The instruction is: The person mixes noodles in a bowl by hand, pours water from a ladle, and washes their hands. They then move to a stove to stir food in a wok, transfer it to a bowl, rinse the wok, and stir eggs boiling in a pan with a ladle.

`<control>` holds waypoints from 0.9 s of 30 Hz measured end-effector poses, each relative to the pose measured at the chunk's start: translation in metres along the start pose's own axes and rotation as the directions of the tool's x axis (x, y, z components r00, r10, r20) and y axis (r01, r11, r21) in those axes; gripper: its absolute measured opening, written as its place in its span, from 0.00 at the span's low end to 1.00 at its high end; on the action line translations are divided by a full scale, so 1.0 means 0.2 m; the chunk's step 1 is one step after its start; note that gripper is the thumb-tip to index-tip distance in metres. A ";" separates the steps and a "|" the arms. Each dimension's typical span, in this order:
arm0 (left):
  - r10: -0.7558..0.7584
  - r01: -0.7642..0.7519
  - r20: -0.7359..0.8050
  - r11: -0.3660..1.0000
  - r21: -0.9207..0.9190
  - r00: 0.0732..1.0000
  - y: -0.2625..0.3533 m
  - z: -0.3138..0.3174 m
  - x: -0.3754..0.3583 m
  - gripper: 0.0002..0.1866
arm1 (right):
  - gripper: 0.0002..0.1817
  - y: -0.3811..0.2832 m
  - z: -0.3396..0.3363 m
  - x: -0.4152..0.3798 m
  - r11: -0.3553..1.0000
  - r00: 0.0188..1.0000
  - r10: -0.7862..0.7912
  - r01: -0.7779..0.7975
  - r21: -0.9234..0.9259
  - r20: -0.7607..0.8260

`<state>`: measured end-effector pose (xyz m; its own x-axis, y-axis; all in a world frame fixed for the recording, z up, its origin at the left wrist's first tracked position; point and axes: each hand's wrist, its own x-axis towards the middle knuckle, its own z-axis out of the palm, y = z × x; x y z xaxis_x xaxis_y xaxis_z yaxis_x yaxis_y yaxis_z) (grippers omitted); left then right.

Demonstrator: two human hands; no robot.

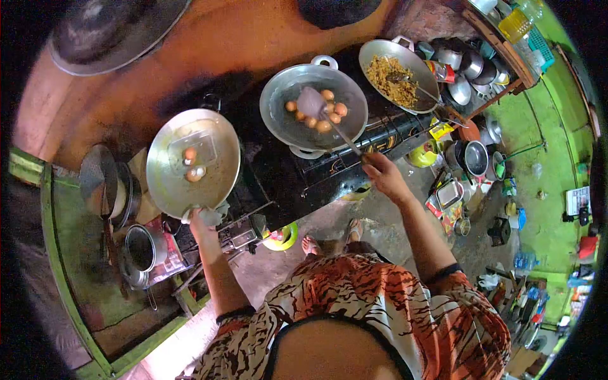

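My right hand is closed around the handle of a spatula. Its blade hangs over the middle wok, where several brown eggs sit in liquid. My left hand grips the near handle of the left wok, with a greyish cloth bunched beside the fingers. That wok is tilted toward me. Inside it lie a clear plastic container and two eggs, with white patches showing on them.
A third wok with golden-brown food stands at the right end of the black stove. Stacked pots crowd the shelf beyond. A pot stands at left. More pots and a green gas cylinder stand right.
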<state>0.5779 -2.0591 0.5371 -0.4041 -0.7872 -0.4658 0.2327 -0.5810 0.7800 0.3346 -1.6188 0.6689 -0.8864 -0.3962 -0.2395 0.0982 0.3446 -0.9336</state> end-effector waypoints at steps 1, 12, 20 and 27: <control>0.018 -0.019 0.024 0.999 0.031 1.000 0.05 0.01 -0.05 0.13 | 0.17 -0.03 -0.06 -0.08 0.998 1.000 -0.015 0.014 -0.067 -0.010; 0.084 -0.082 -0.001 0.971 0.225 0.996 0.34 0.13 -0.50 0.12 | 0.20 0.26 -0.02 0.02 0.834 0.851 -0.464 0.327 -0.444 -0.245; 0.115 -0.156 0.152 0.944 0.291 0.982 0.29 0.48 -1.04 0.20 | 0.20 0.28 -0.03 0.02 0.793 0.857 -0.494 0.375 -0.480 -0.147; -0.080 -0.013 0.223 0.922 0.388 0.972 -0.12 0.74 -1.58 0.21 | 0.15 0.56 -0.59 -0.79 0.801 0.892 -0.370 0.164 -0.576 -0.260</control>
<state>0.5686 -1.7654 0.7282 -0.6082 -0.6725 -0.4217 -0.1236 -0.4446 0.8872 0.4328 -1.4174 0.6334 -0.9446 -0.2592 0.2015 -0.3275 0.7012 -0.6333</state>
